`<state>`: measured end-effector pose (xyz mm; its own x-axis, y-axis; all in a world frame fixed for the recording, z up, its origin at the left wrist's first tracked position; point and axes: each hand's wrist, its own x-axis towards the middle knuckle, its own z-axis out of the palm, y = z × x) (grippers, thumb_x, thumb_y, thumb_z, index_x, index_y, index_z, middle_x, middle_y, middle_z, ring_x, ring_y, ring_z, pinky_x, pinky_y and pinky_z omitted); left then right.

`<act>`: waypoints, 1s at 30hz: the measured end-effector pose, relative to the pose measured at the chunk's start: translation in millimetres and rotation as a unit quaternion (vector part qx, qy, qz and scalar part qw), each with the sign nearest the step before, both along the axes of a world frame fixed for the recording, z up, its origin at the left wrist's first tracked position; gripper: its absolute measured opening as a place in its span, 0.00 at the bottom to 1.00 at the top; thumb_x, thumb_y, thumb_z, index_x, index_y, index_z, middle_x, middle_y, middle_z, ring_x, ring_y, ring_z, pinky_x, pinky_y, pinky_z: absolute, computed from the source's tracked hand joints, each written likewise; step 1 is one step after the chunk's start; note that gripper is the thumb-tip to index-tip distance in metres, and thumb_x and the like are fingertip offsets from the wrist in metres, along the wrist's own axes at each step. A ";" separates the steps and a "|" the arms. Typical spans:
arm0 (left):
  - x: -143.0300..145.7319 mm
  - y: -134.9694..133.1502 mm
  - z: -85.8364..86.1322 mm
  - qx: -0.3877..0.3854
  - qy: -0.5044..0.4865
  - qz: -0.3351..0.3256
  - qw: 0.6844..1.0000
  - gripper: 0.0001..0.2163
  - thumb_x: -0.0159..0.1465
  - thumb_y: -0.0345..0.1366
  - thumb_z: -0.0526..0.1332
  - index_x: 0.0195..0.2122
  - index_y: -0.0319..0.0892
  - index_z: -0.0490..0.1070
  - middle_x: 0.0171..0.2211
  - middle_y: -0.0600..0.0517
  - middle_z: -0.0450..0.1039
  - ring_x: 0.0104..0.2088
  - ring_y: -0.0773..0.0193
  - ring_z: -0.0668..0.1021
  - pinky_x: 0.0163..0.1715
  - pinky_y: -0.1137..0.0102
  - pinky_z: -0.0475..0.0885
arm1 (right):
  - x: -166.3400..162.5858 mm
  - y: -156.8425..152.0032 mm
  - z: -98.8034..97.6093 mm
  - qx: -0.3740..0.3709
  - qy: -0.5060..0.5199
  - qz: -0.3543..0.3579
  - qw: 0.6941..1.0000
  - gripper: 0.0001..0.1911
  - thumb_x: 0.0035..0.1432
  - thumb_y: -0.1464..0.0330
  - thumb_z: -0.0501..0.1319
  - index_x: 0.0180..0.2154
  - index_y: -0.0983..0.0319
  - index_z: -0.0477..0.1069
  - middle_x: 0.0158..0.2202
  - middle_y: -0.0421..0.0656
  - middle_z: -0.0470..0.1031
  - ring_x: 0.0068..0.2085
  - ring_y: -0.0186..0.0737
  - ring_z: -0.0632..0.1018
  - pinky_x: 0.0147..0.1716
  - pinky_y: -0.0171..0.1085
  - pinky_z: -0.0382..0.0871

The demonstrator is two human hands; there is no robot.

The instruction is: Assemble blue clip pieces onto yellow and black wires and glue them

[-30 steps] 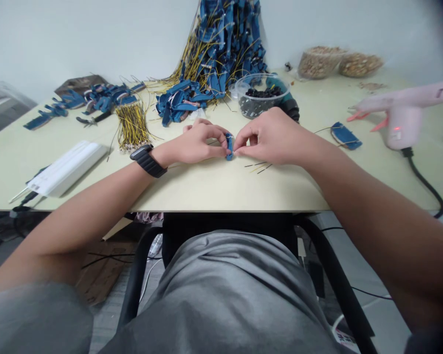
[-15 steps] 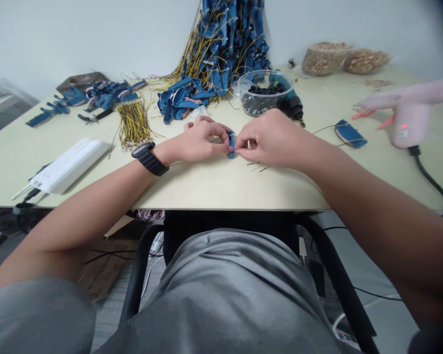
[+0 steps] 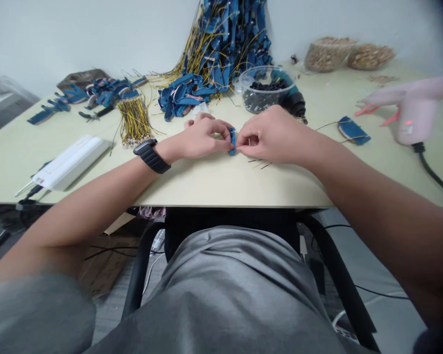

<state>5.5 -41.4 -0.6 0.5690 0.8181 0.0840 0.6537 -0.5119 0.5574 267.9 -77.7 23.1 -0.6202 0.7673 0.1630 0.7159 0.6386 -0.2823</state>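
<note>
My left hand [image 3: 201,138], with a black watch on the wrist, pinches a small blue part [image 3: 232,141] held on edge just above the pale table [image 3: 221,184]. From the right, my right hand [image 3: 269,135] pinches the same part with thumb and forefinger pressed together. Both hands meet at the table's middle. A few thin yellow and black wires [image 3: 259,163] lie under my right hand. Whether a wire is between the right fingers is hidden.
A tall heap of blue parts with yellow wires [image 3: 225,44] rises at the back. A clear bowl of dark pieces [image 3: 264,93] stands behind my hands. A pink glue gun [image 3: 409,110] stands right, a yellow wire bundle [image 3: 135,120] and a white box [image 3: 72,162] left.
Both hands keep their pinch on the blue part and hardly move. The view has shifted slightly, so everything sits a little right and higher.
</note>
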 end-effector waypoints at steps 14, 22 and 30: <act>-1.3 -1.8 5.2 0.008 0.019 -0.001 1.000 0.10 0.71 0.49 0.77 0.45 0.51 0.92 0.76 0.48 0.88 0.85 0.23 0.69 0.88 0.23 0.54 | 4.9 5.7 -0.6 -0.002 -0.002 -0.018 1.000 0.09 0.73 0.62 0.75 0.42 0.51 0.97 0.37 0.44 0.93 0.42 0.54 0.89 0.47 0.51 0.77; -3.7 1.8 -0.5 0.028 0.003 -0.015 1.000 0.10 0.74 0.49 0.75 0.45 0.51 0.94 0.75 0.50 0.89 0.83 0.28 0.71 0.88 0.28 0.54 | 7.3 7.3 -1.0 -0.011 0.010 -0.037 0.999 0.08 0.73 0.63 0.76 0.41 0.51 0.98 0.37 0.45 0.92 0.42 0.56 0.89 0.47 0.52 0.77; -5.8 4.3 -0.3 0.030 -0.011 -0.004 0.999 0.09 0.73 0.49 0.79 0.42 0.53 0.94 0.71 0.48 0.91 0.83 0.25 0.73 0.87 0.25 0.58 | 10.6 9.8 0.4 0.001 0.000 -0.055 0.998 0.10 0.74 0.61 0.75 0.43 0.53 0.98 0.37 0.47 0.92 0.42 0.56 0.89 0.47 0.51 0.79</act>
<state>-0.3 -37.2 -0.9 0.5728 0.8066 0.1460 0.6373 -0.5503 0.5395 278.5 -67.9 23.6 -0.5317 0.8309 0.1638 0.7821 0.5559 -0.2817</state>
